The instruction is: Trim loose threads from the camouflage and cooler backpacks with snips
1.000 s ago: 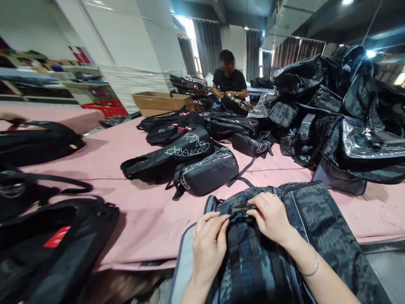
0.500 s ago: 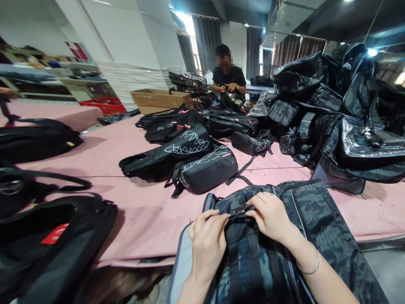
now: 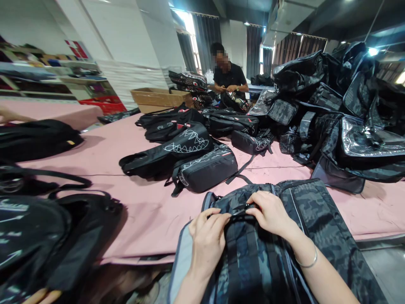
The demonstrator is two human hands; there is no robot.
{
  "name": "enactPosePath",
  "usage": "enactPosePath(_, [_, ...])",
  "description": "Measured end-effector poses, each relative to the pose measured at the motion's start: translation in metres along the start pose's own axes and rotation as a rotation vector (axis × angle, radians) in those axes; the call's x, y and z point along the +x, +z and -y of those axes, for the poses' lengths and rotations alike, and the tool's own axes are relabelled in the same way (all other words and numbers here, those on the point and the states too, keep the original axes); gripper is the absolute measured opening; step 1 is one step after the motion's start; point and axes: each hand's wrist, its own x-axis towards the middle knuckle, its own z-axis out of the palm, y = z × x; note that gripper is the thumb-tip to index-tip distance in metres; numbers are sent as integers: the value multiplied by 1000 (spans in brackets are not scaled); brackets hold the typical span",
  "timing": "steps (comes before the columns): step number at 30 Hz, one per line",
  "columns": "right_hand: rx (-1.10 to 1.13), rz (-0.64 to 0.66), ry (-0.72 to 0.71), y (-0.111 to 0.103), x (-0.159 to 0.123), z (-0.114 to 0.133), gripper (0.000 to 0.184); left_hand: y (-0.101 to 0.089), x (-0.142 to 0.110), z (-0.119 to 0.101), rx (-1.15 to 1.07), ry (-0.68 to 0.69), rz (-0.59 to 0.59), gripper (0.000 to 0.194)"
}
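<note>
A dark camouflage backpack (image 3: 311, 219) lies in front of me over the near edge of the pink table (image 3: 142, 211). My left hand (image 3: 207, 240) rests on its top, fingers curled and pinching the fabric beside the black webbing straps. My right hand (image 3: 272, 213) is closed on a small black tool (image 3: 242, 209) that looks like thread snips, its tip pointing left toward my left fingers at the backpack's top seam. A thin bracelet sits on my right wrist.
Black backpacks with white line prints (image 3: 190, 147) lie mid-table. A tall pile of dark bags (image 3: 348, 109) fills the right. A person in black (image 3: 229, 76) works at the far end by a cardboard box (image 3: 158, 98). Black bags (image 3: 47, 236) crowd the left, with someone's fingers (image 3: 41, 296) below.
My hands have stayed at the backpack's top seam and moved slightly closer together. The black bag at the lower left has shifted, and fingers now show beneath it.
</note>
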Motion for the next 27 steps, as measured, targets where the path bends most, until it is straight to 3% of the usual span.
enactPosePath(24, [306,85,65,7,6,-19,9,2,0,4,-203,-160,166,16])
enactPosePath(27, [420,63,133,11,7,-17,8,3,0,8,-256,-208,148,17])
